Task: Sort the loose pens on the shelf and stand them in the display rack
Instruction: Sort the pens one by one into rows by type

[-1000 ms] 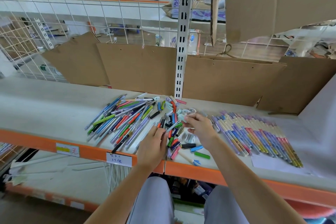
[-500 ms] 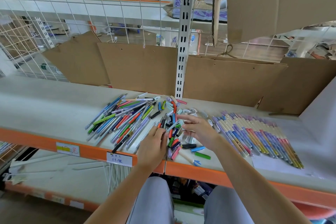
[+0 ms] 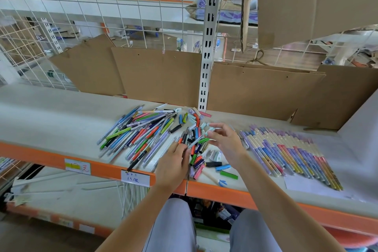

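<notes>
One row (image 3: 290, 155) is lined up on the shelf (image 3: 51, 116); loose pens (image 3: 141, 135) remain, no rack visible. My left hand (image 3: 173, 166) pinches pens; my right hand (image 3: 226, 141) holds a pale cap

Brown cardboard sheets (image 3: 157, 75) lean against a white wire grid (image 3: 98, 12) behind the orange-edged shelf (image 3: 51, 112). A slotted metal upright (image 3: 207, 47) rises centrally; daylight brightens the storeroom beyond.
</notes>
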